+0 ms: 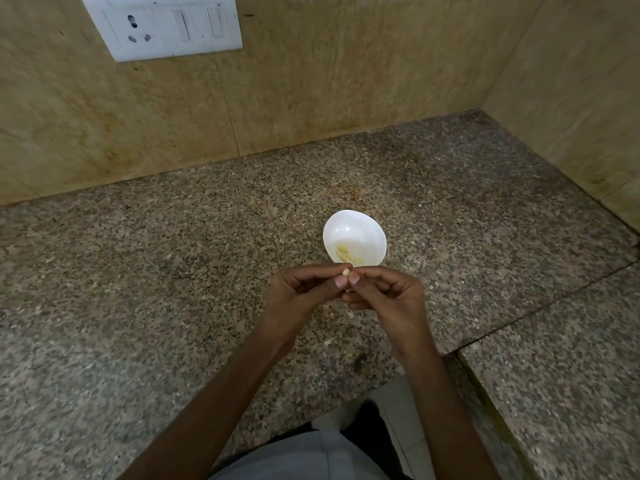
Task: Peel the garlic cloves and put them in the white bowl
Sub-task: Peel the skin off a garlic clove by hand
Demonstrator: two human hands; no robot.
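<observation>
A small white bowl (pixel 349 227) stands on the speckled granite counter with several pale peeled garlic cloves (pixel 343 252) lying in its bottom. Just in front of the bowl, above the counter, my left hand (pixel 301 292) and my right hand (pixel 384 292) meet at the fingertips. Both pinch one small garlic clove (pixel 345 271), whose pale tip shows between the thumbs. The rest of the clove is hidden by my fingers.
Bits of papery garlic skin (pixel 351 314) lie on the granite counter (pixel 173 271) under my hands. Beige tiled walls close the back and right sides, with a white switch and socket plate (pixel 162 26) at upper left. The counter's front edge runs near my body.
</observation>
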